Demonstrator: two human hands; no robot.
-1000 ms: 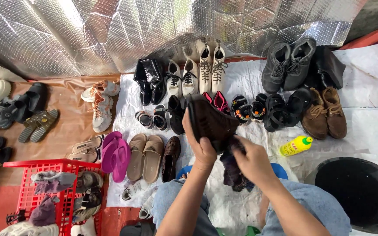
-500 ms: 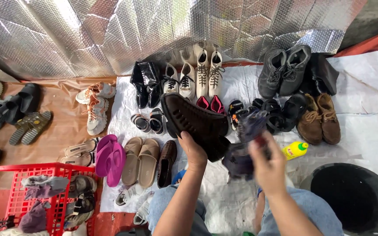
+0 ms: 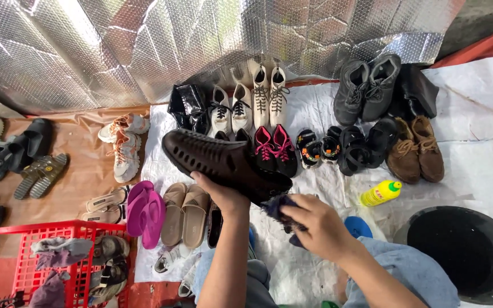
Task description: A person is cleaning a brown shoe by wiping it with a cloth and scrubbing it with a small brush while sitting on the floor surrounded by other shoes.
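While the left hand [image 3: 219, 193] grips the black clog [image 3: 223, 163] underneath, the right hand [image 3: 315, 221] — just beside — clutches a dark cloth [image 3: 276, 206].

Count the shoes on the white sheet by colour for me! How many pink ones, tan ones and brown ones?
Pink flip-flops: 2
Tan slides: 2
Brown lace-up shoes: 2
Total: 6
The left hand holds a dark perforated shoe; the right hand grips a dark cloth.

The clog [image 3: 223, 162] is black with slotted holes. The rag [image 3: 278, 208] is dark blue. The flip-flops [image 3: 145, 205] are magenta, the slides [image 3: 185, 212] tan. The bottle [image 3: 379, 194] is yellow with a green cap, the crate [image 3: 27, 231] red, the sheet [image 3: 475, 154] white, the wall [image 3: 144, 45] silver.
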